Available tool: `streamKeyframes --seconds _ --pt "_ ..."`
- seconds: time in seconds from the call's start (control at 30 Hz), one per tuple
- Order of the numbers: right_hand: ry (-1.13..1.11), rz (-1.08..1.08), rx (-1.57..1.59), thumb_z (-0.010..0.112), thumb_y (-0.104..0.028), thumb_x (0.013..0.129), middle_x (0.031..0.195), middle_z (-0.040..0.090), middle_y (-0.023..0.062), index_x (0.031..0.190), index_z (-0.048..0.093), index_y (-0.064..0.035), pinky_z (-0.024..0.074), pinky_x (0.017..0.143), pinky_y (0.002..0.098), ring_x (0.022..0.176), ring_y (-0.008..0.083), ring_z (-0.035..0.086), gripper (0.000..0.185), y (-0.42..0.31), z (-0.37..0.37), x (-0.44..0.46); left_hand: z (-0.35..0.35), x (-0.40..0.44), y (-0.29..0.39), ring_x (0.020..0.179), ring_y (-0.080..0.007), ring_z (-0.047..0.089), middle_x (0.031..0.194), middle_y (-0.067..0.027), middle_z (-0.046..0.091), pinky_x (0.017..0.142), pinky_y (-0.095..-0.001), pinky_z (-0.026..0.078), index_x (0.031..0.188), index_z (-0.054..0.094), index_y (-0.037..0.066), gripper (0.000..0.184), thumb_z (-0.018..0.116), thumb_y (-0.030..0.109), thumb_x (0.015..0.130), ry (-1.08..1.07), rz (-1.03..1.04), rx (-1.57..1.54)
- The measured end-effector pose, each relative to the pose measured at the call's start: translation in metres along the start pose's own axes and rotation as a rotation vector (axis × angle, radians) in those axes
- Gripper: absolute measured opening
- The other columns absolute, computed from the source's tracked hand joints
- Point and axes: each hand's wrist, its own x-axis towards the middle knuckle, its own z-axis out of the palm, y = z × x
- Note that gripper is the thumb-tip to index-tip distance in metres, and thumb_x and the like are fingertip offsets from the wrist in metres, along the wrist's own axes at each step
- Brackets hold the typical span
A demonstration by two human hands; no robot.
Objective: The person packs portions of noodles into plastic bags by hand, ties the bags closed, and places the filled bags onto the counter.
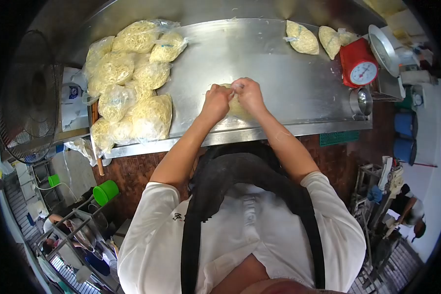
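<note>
A clear plastic bag of pale noodles (238,110) lies on the steel worktable (196,117) in front of me, partly hidden by my hands. My left hand (217,102) is closed at the gathered top of this bag. Right beside it, my right hand (249,94) pinches the same twisted plastic, its fingers bent inward and almost meeting the left ones. The exact grip of the fingertips is too small to make out.
Several filled noodle bags (116,68) are heaped on the table's left side. More bags (302,39) lie at the back right, near a red dial scale (360,62) with a metal pan (383,50). A metal bowl (361,101) sits at the right edge. A fan (28,98) stands left.
</note>
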Motion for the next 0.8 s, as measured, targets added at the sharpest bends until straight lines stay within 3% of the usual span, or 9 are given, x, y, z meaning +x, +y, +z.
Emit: streamKeyframes --seconds 0.07,0.17,0.3,0.37,0.47,0.53,0.67,0.77,0.8 --pt "0.024 -0.023 -0.118 0.063 0.000 0.089 0.087 0.069 0.0139 0.095 0.067 0.0041 0.0526 0.061 0.0310 0.072 0.0174 0.066 0.009 0.011 0.018 0.002 0.020 -0.007 -0.018 0.100 -0.0379 0.054 0.096 -0.0153 0.066 0.086 -0.0480 0.044 0.099 0.068 0.006 0.015 0.062 0.007 0.086 -0.007 0.006 -0.076" --pt "-0.012 0.213 0.061 0.061 0.000 0.089 0.092 0.070 0.0159 0.105 0.065 0.0031 0.0545 0.063 0.0341 0.072 0.0208 0.067 0.017 -0.012 0.022 0.000 0.046 -0.011 -0.041 0.098 -0.0395 0.055 0.094 -0.0176 0.065 0.087 -0.0465 0.044 0.099 0.068 0.005 0.018 0.061 0.002 0.083 0.068 -0.037 -0.217" --pt "0.031 -0.127 -0.039 0.063 -0.001 0.088 0.095 0.069 0.0152 0.119 0.054 0.0013 0.0541 0.066 0.0342 0.074 0.0220 0.067 0.032 0.020 0.025 -0.021 0.046 -0.014 -0.033 0.095 -0.0393 0.056 0.093 -0.0212 0.064 0.087 -0.0457 0.045 0.098 0.068 0.003 0.020 0.060 -0.003 0.081 0.302 -0.039 -0.235" --pt "0.048 -0.201 -0.157 0.064 -0.003 0.088 0.097 0.068 0.0150 0.122 0.048 0.0002 0.0537 0.068 0.0332 0.077 0.0215 0.067 0.038 0.029 0.020 -0.030 0.046 -0.013 -0.028 0.091 -0.0377 0.059 0.092 -0.0206 0.065 0.082 -0.0446 0.047 0.101 0.065 0.002 0.022 0.060 -0.004 0.081 0.231 -0.111 -0.333" --pt "-0.012 -0.134 -0.019 0.065 -0.004 0.087 0.097 0.067 0.0136 0.116 0.047 -0.0005 0.0529 0.072 0.0334 0.081 0.0214 0.065 0.034 0.035 0.019 -0.013 0.031 -0.002 -0.016 0.085 -0.0349 0.063 0.089 -0.0187 0.065 0.076 -0.0425 0.051 0.107 0.060 0.002 0.027 0.059 -0.006 0.081 0.219 -0.253 -0.440" --pt "-0.174 -0.007 0.095 0.065 -0.001 0.083 0.093 0.066 0.0148 0.111 0.046 -0.0018 0.0530 0.074 0.0366 0.081 0.0308 0.066 0.034 0.032 0.014 -0.011 0.028 -0.001 -0.018 0.080 -0.0318 0.066 0.086 -0.0160 0.066 0.072 -0.0398 0.053 0.115 0.053 0.005 0.036 0.060 -0.008 0.081 0.248 -0.212 -0.419" --pt "-0.279 0.047 0.072 0.065 -0.002 0.082 0.088 0.062 0.0142 0.108 0.048 -0.0040 0.0518 0.076 0.0384 0.083 0.0352 0.063 0.032 0.031 0.002 -0.010 0.029 0.011 -0.012 0.081 -0.0301 0.065 0.090 -0.0151 0.067 0.075 -0.0380 0.052 0.107 0.063 0.004 0.023 0.061 0.000 0.085 0.128 -0.244 -0.486" --pt "-0.035 -0.354 -0.214 0.065 -0.003 0.082 0.088 0.057 0.0147 0.102 0.052 -0.0043 0.0502 0.077 0.0402 0.087 0.0362 0.059 0.024 0.032 0.001 -0.020 0.041 0.018 -0.023 0.082 -0.0335 0.064 0.088 -0.0140 0.067 0.077 -0.0401 0.050 0.098 0.071 0.004 0.015 0.063 0.006 0.085 0.131 -0.115 -0.351" --pt "-0.010 -0.351 -0.226 0.064 -0.002 0.081 0.088 0.057 0.0153 0.098 0.053 -0.0038 0.0496 0.077 0.0410 0.089 0.0367 0.059 0.021 0.029 -0.002 -0.020 0.042 0.020 -0.027 0.083 -0.0337 0.062 0.088 -0.0134 0.067 0.078 -0.0403 0.049 0.095 0.073 0.005 0.014 0.063 0.008 0.086 0.154 -0.007 -0.284"
